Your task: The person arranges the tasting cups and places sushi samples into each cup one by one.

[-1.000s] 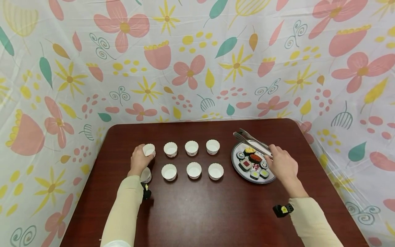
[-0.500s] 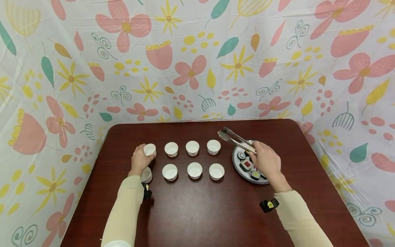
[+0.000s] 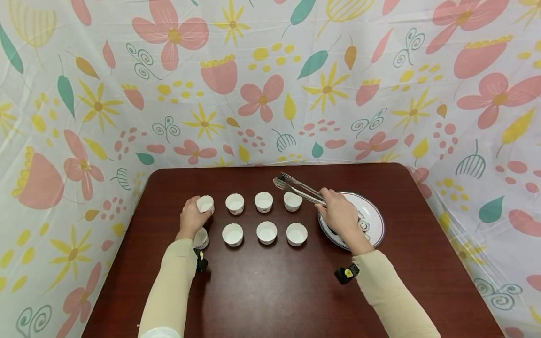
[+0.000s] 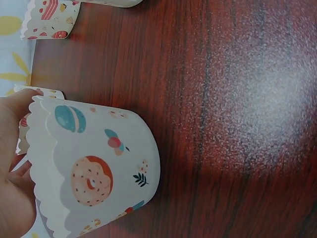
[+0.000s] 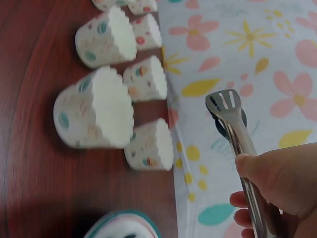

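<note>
My left hand (image 3: 193, 218) grips the back-left white paper baking cup (image 3: 205, 203), thumb and fingers around its side. Just in front of that hand stands another baking cup (image 3: 201, 239), printed with a doughnut and looming large in the left wrist view. My right hand (image 3: 341, 213) holds metal tongs (image 3: 297, 188), their slotted tips pointing left above the back-right cup (image 3: 292, 202). Between the tips sits a dark-edged piece (image 5: 221, 127), mostly hidden by the metal. The right hand covers much of the sushi plate (image 3: 374, 211); a smiley-faced sushi roll (image 3: 363, 226) shows beside it.
Several more white baking cups stand in two rows, such as the front-right cup (image 3: 297, 234) and a back-row cup (image 3: 264, 202). The dark red table (image 3: 262, 291) meets a flowered cloth (image 3: 258, 84) behind and at both sides.
My right hand has carried the tongs left from over the plate to above the back-right cup, covering different parts of the plate. The left hand stays at its cup.
</note>
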Tool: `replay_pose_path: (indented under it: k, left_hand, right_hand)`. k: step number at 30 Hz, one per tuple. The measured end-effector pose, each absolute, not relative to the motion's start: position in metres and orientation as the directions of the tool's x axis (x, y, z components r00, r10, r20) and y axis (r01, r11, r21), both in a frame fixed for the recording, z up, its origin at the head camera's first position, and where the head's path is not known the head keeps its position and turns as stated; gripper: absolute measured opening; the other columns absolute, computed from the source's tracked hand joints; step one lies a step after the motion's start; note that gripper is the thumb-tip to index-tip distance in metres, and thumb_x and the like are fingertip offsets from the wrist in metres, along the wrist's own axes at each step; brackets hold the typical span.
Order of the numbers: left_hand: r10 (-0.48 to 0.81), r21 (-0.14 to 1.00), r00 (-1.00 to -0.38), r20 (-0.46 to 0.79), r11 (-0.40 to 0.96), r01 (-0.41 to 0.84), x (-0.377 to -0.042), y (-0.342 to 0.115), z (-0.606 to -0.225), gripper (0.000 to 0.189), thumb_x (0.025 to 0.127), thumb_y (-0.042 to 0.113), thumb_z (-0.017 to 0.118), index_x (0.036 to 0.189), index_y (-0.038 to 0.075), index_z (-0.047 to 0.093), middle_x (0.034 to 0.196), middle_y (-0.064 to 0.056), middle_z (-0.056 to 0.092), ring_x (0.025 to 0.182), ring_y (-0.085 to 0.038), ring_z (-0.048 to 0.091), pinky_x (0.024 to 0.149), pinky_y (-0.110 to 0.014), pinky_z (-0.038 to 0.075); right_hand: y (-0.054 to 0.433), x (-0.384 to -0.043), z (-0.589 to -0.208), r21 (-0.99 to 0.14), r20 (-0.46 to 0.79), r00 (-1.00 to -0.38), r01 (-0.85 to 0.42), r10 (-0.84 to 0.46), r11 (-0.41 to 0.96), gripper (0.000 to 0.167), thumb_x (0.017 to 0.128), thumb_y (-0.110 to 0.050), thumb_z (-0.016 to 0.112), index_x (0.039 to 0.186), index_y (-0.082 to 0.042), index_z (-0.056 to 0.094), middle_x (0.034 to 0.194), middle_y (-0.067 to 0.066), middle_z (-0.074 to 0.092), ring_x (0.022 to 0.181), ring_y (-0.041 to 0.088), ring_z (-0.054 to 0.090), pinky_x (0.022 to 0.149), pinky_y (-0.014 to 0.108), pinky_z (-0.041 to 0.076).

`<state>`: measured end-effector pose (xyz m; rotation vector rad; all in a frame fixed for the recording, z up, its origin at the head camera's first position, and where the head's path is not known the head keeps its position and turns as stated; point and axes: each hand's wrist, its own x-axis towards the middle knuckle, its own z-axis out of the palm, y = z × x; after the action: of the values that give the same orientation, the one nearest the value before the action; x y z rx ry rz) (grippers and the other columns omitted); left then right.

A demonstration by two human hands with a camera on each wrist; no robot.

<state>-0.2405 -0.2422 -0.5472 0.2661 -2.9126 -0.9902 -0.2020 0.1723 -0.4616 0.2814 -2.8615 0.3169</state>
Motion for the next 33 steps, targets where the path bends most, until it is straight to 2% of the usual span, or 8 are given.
replay_pose_path:
  k: [12,17,33]
  left_hand:
    - [-0.181,0.612,-0.983,0.001,0.778,-0.143,-0.241,-0.242,-0.548,0.065,0.079,0.025,0.069,0.133,0.001,0.042,0.126,-0.023,0.047,0.112,-0.043,0.048,0.091,-0.055,0.039]
    - [-0.183,0.618,-0.983,0.003,0.774,-0.142,-0.241,-0.242,-0.549,0.064,0.079,0.025,0.069,0.132,0.002,0.043,0.124,-0.023,0.048,0.112,-0.043,0.048,0.091,-0.055,0.04]
    - [-0.18,0.611,-0.983,-0.041,0.774,-0.167,-0.24,-0.242,-0.545,0.067,0.08,0.027,0.068,0.136,0.003,0.039,0.126,-0.024,0.048,0.113,-0.042,0.047,0.091,-0.055,0.039]
  right_hand:
    - [0.126,-0.214,-0.462,-0.133,0.242,-0.937,-0.288,-0.25,0.948,0.031,0.084,-0.03,0.066,0.109,-0.014,0.054,0.092,0.005,0.06,0.079,0.026,0.058,0.056,0.04,0.047]
    - [0.108,-0.218,-0.462,-0.118,0.245,-0.928,-0.314,-0.279,0.942,0.031,0.083,-0.031,0.067,0.107,-0.015,0.054,0.091,0.003,0.06,0.076,0.025,0.058,0.053,0.038,0.046]
    - [0.046,-0.22,-0.46,-0.074,0.213,-0.888,-0.431,-0.408,0.899,0.03,0.085,-0.032,0.064,0.108,-0.015,0.053,0.093,0.001,0.06,0.081,0.023,0.059,0.056,0.034,0.048]
